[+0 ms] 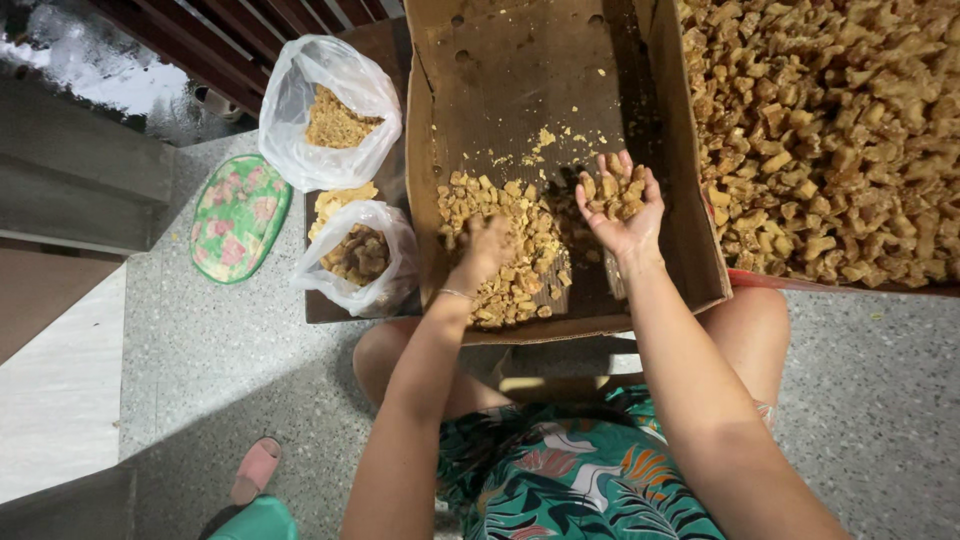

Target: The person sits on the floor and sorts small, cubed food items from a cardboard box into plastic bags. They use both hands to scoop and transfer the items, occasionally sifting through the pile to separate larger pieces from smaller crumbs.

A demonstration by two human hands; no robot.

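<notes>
Golden chunks (pixel 618 192) sit cupped in the open right hand (pixel 622 205); left hand (pixel 485 248) digs, curled, into the pile (pixel 505 250) in the box (pixel 690 200).

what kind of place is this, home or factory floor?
Probably a home porch or small household food workshop, not a factory. The person sits low over a speckled terrazzo floor, sorting golden-brown chunks in a cardboard box; plastic bags hold sorted pieces. A flowered cushion lies nearby.

Left of the lower plastic bag (pixel 358 262) lies a floral cushion (pixel 237 216); a pink slipper (pixel 256 470) sits well below it.
</notes>
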